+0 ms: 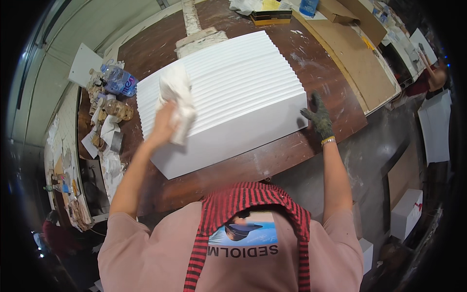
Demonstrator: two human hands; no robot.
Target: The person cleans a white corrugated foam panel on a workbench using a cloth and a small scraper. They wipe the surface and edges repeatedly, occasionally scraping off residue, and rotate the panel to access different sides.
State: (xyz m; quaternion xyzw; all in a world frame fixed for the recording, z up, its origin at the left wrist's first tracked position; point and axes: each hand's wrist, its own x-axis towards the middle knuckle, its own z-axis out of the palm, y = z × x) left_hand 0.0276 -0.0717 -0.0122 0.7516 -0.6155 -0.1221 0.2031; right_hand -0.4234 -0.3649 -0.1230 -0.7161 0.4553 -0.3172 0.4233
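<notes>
A white box-shaped piece with a ribbed top [233,73] and a smooth front side [233,138] lies on the brown table in front of me. My left hand [165,121], bare and slightly blurred, is closed on a white cloth [176,87]. The cloth lies against the left part of the ribs, and its lower end hangs over the front edge. At the piece's right end is my right hand [319,119], in a dark, stained glove. Its thumb and fingers are spread, with the fingertips against the corner.
The brown table [321,63] is smeared with white marks. Plastic bottles [116,80], papers and rags crowd the left. Behind the piece stands a white-crusted block [202,41]. Cardboard [357,58] lies at the far right, where another person's arm [428,65] shows. White boxes [406,214] stand right below.
</notes>
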